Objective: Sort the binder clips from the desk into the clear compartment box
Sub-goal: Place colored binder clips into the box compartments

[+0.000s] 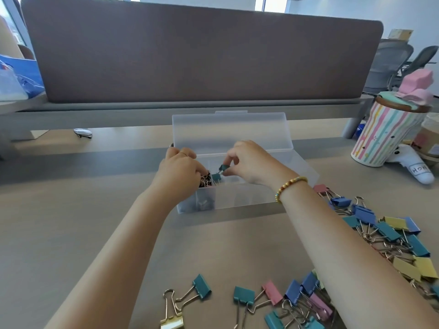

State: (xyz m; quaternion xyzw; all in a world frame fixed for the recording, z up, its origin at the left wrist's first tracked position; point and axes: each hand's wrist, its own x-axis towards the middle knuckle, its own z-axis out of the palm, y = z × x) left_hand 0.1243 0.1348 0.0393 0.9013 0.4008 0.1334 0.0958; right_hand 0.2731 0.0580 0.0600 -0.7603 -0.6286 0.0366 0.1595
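The clear compartment box point(247, 198) stands open in the middle of the desk, its lid point(231, 131) upright behind it. My right hand point(249, 160) pinches a small teal binder clip point(222, 167) over the box's left part. A second small teal clip point(216, 178) sits just below it. My left hand point(179, 170) rests in the leftmost compartment on a heap of small dark clips point(205, 181); its fingertips are hidden. Large coloured binder clips point(389, 233) lie scattered on the desk to the right and along the near edge point(273, 298).
A brown partition panel point(202, 55) runs across the back of the desk. A striped cup with a pink lid point(389, 136) and a white soft toy point(415, 167) stand at the right. Folded glasses point(82, 132) lie far left. Office chairs point(392, 65) are beyond.
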